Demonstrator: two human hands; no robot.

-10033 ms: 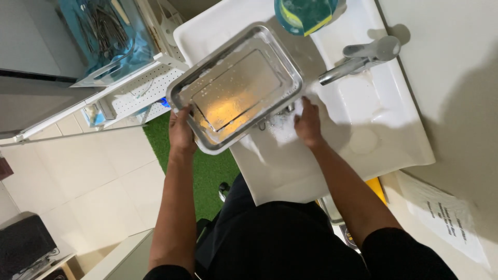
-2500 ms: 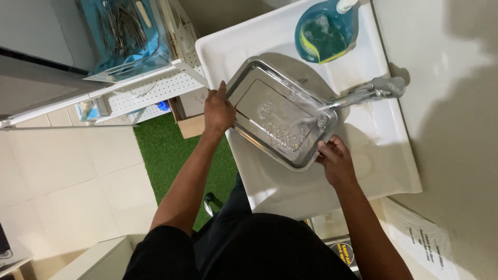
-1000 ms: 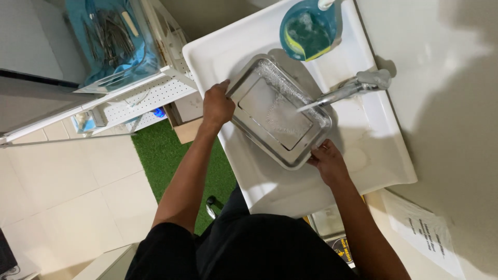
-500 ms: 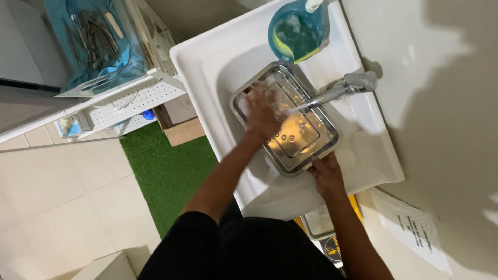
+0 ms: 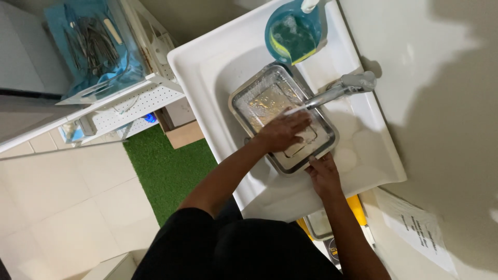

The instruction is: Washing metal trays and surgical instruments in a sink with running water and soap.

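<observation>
While water runs from the chrome tap [image 5: 340, 91] on the right side of the white sink [image 5: 207, 67], a teal basin [image 5: 295, 31] with a yellow-green sponge inside sits on the sink's far rim, just beyond the basin's hollow. To the left of the sink stands a white perforated shelf unit [image 5: 119, 111] carrying a clear bin lined with blue cloth [image 5: 93, 44] and filled with metal instruments. Below it on the floor lie a green turf mat [image 5: 166, 166] and a brown cardboard box [image 5: 184, 135], with pale tiles farther left. On the pale worktop [image 5: 441, 78] to the right, a printed paper sheet [image 5: 417, 228] lies near the person.

The metal tray [image 5: 282, 116] rests tilted in the hollow of the sink, its far corner under the tap's spout, which crosses over the tray's right edge and partly blocks the view of it. The left hand [image 5: 282, 132] lies inside the tray with the palm down and the fingers stretched out flat and close together, pressing on the wet bottom just near the stream. The right hand [image 5: 322, 171] grips the tray's near corner, fingers curled over the rim and the thumb on the outside. Whether anything lies under the left palm cannot be told.
</observation>
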